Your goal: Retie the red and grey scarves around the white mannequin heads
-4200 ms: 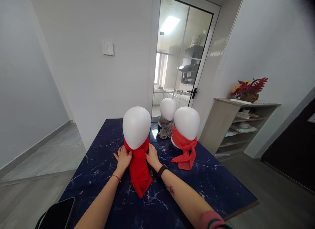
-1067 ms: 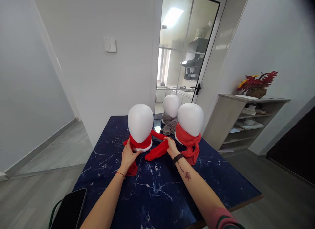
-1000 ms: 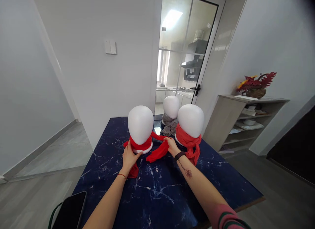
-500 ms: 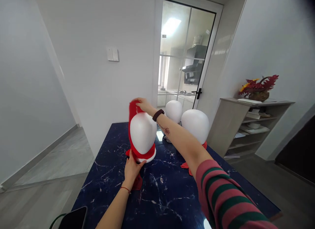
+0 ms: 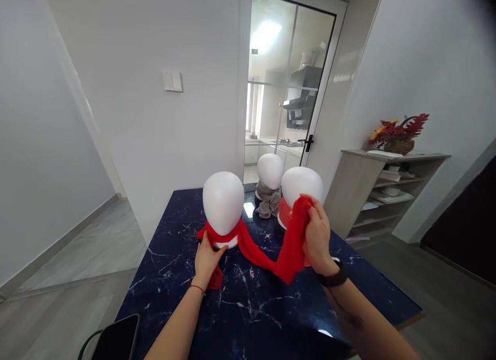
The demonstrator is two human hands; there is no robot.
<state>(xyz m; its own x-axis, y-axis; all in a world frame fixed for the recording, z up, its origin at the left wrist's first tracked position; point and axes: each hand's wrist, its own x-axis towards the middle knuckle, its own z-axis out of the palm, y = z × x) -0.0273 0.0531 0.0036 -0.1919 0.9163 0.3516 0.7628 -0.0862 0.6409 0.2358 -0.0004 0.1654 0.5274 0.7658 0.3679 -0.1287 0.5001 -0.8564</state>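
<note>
Three white mannequin heads stand on a dark blue marble table point(image 5: 248, 308). The nearest head point(image 5: 223, 202) has a red scarf point(image 5: 267, 254) round its neck. My left hand point(image 5: 207, 254) presses one scarf end against the head's base, fingers closed on the cloth. My right hand point(image 5: 318, 236) is raised to the right and grips the scarf's other end, which hangs slack between us. Behind my right hand stands a second head point(image 5: 302, 187) with its own red scarf. A third head point(image 5: 270, 171) at the back wears a grey scarf point(image 5: 267, 206).
A black phone point(image 5: 116, 339) lies at the table's near left corner. A wooden shelf unit point(image 5: 380, 194) with a basket of red flowers point(image 5: 399, 138) stands at the right wall. A glass door point(image 5: 287, 91) to a kitchen is behind the table.
My right hand carried the scarf end from above the nearest head over to the right and down, unwinding it. My left hand stayed at the head's base.
</note>
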